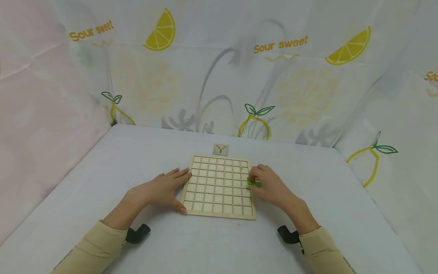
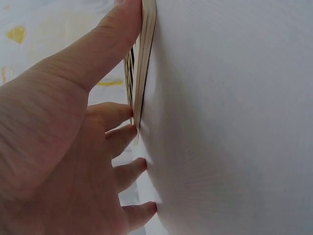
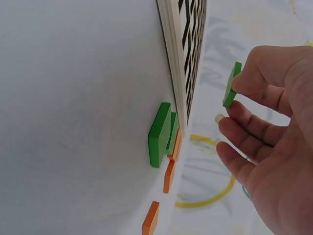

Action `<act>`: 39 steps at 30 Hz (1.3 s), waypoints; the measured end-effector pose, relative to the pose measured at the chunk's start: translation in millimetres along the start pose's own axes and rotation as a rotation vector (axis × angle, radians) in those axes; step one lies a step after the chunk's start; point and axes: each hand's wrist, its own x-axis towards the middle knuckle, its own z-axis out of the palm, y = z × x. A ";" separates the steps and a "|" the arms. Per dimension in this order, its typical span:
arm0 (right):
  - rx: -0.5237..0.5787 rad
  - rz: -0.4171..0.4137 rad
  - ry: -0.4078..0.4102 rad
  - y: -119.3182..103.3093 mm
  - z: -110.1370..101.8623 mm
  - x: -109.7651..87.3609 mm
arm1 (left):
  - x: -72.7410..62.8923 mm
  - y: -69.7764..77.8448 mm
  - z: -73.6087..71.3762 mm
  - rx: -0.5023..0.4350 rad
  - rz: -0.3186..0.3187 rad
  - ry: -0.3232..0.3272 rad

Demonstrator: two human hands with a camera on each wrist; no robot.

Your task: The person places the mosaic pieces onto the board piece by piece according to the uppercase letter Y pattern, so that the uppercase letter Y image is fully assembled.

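Observation:
A wooden grid board lies flat on the white table, its square cells showing bare wood. My left hand rests at the board's left side, thumb on the near corner and fingers spread. In the left wrist view, the thumb lies along the board's edge and other fingertips reach the tabletop. At the board's right edge, my right hand pinches a green square tile between thumb and fingers, raised off the table. Below it, green tiles and several orange tiles lie beside the board.
Behind the board's far edge lies a small card printed with a grid and a coloured Y-like pattern. A patterned cloth hangs behind the table. Black curved pieces sit at both wrists.

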 end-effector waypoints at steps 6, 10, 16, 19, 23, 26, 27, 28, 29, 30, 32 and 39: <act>0.015 -0.018 0.004 -8.9 0.4 1.6 | 0.8 1.4 -0.6 -0.004 -0.011 -0.009; 0.046 -0.036 -0.002 -13.5 2.5 2.5 | -0.2 1.2 -1.2 0.002 -0.001 -0.004; 0.067 -0.037 -0.045 -19.2 9.3 3.9 | -0.5 0.4 -0.7 0.005 0.008 0.005; 0.063 -0.039 -0.060 -22.6 12.6 5.0 | -0.3 0.7 -0.6 0.005 0.008 0.004; 0.049 -0.061 -0.064 -27.3 17.3 7.3 | -0.5 1.3 -0.8 0.007 0.007 0.004; 0.029 -0.092 -0.063 -31.2 20.4 8.9 | -0.6 1.4 -1.0 0.007 0.006 0.005; 0.026 -0.097 -0.065 -32.8 21.2 9.3 | -0.6 1.4 -1.0 0.007 0.005 0.005; 0.025 -0.098 -0.066 -34.6 21.7 9.7 | -0.6 1.4 -1.0 0.006 0.004 0.005; 0.024 -0.103 -0.066 -36.1 22.5 10.2 | -0.5 1.3 -0.8 0.006 0.003 0.004; 0.025 -0.102 -0.068 -37.7 23.0 10.6 | -0.6 1.3 -0.8 0.005 0.003 0.004; 0.030 -0.100 -0.076 -41.0 23.9 11.5 | -0.6 1.3 -0.6 0.004 0.003 0.005; 0.015 -0.104 -0.107 -51.2 28.6 14.6 | -0.7 0.9 -0.6 0.002 0.008 0.008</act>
